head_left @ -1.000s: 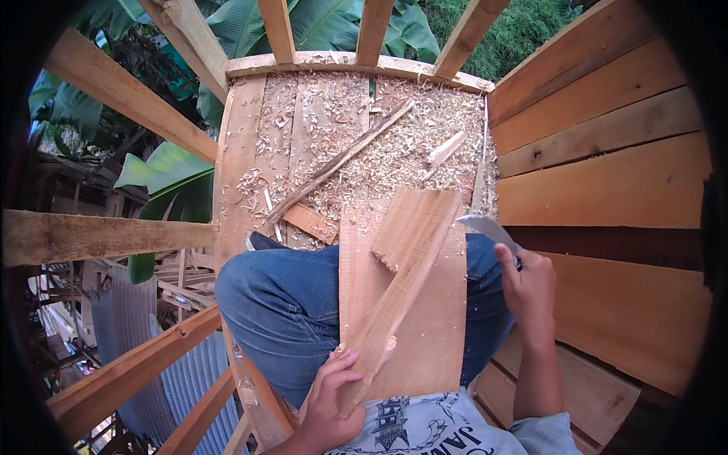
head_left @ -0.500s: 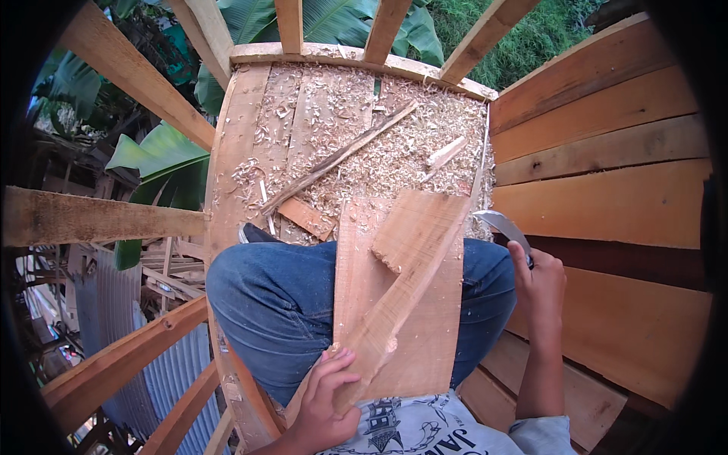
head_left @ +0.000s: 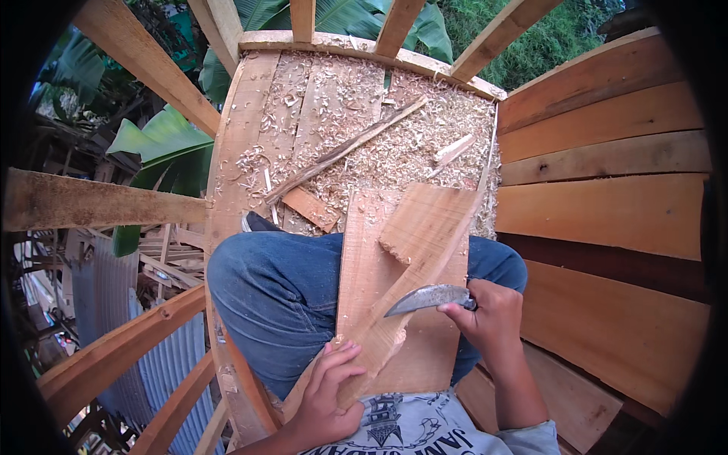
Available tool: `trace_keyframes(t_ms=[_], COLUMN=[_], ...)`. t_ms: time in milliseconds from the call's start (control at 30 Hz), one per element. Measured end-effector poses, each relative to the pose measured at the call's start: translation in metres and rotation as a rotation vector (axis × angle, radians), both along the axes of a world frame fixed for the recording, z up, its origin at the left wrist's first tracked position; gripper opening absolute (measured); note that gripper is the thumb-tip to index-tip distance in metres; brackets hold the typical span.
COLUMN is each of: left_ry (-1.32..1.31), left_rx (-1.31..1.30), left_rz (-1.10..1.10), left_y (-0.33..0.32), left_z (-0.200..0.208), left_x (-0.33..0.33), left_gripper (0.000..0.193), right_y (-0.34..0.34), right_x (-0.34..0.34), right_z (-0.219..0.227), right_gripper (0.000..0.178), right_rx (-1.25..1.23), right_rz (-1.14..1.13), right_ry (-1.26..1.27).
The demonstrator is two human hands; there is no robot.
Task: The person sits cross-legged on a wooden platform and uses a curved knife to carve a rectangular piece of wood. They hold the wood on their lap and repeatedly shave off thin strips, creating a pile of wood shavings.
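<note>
Across my lap lies a flat wooden board (head_left: pixel 425 356). On top of it, slanting from lower left to upper right, rests a carved wooden piece (head_left: pixel 428 220) with a broad block-like far end and a narrower near part. My left hand (head_left: pixel 330 390) is closed around that narrow near end. In my right hand (head_left: pixel 493 315) is a knife (head_left: pixel 428 297) with a curved metal blade. The blade lies over the middle of the carved piece, its tip pointing left; whether it touches the wood I cannot tell. A rough, paler cut shows on the piece's right edge, just below the blade.
Wood shavings (head_left: pixel 409 152) cover the plank floor ahead. A long thin stick (head_left: pixel 349 152), an orange-brown offcut (head_left: pixel 311 210) and a short pale scrap (head_left: pixel 453 149) lie among them. A plank wall (head_left: pixel 599 212) stands close on the right; railing bars (head_left: pixel 106 210) line the left and far sides.
My right hand has brought the knife left and down, from beside the right knee to over the carved piece. The left hand keeps its hold on the near end.
</note>
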State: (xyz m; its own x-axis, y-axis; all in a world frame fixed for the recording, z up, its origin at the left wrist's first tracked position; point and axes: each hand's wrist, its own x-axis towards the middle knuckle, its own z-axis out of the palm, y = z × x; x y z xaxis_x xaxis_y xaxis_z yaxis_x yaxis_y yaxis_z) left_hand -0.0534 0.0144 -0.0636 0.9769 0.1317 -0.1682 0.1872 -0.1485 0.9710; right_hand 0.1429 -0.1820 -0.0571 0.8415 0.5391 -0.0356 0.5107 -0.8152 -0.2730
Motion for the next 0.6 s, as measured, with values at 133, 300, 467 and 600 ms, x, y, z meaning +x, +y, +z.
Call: trace_keyframes(t_ms=[133, 300, 467, 600], left_ry=[0.0, -0.015, -0.008, 0.0], left_rx=[-0.002, -0.02, -0.006, 0.013], left_rz=[0.003, 0.02, 0.016, 0.008], left_y=[0.0, 0.002, 0.003, 0.001], left_z=[-0.001, -0.002, 0.002, -0.002], left_x=[0.0, -0.005, -0.002, 0.0], left_gripper=[0.047, 0.046, 0.047, 0.05], right_y=[-0.006, -0.046, -0.044, 0.016], right_x=[0.008, 0.049, 0.038, -0.022], right_z=[-0.013, -0.03, 0.006, 0.007], right_gripper=[0.067, 0.064, 0.064, 0.054], right_rx=[0.051, 0.211, 0.388, 0.095], right_rz=[-0.026, -0.521, -0.522, 0.043], right_ry=[-0.074, 0.022, 0.146, 0.149])
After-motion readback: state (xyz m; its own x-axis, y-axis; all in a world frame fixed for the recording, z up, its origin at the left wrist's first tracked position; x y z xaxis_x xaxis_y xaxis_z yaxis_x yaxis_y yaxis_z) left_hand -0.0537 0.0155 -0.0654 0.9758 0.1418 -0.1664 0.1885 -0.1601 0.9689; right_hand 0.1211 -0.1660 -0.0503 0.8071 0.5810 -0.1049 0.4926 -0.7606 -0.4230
